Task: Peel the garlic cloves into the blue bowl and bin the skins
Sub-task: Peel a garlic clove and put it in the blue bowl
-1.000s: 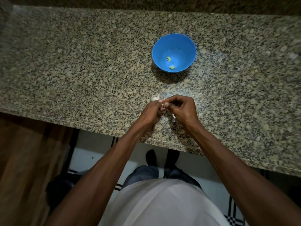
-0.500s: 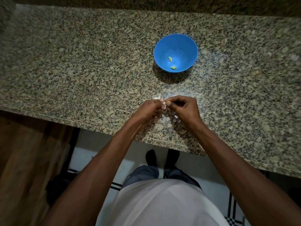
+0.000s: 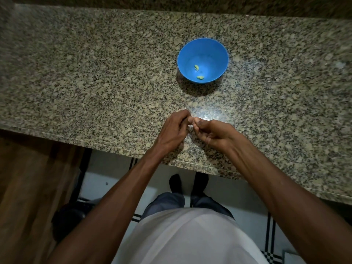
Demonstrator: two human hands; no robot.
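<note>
Over the near edge of the speckled granite worktop [image 3: 95,77], the left hand [image 3: 174,130] and right hand [image 3: 213,133] meet fingertip to fingertip, both sets of fingers curled and pinching a small pale garlic clove [image 3: 191,127], which is mostly hidden between them. The blue bowl [image 3: 219,54] stands further back on the worktop, well apart from the hands and nearer the far edge. Two peeled cloves [image 3: 196,67] lie in its bottom, close together but not touching.
</note>
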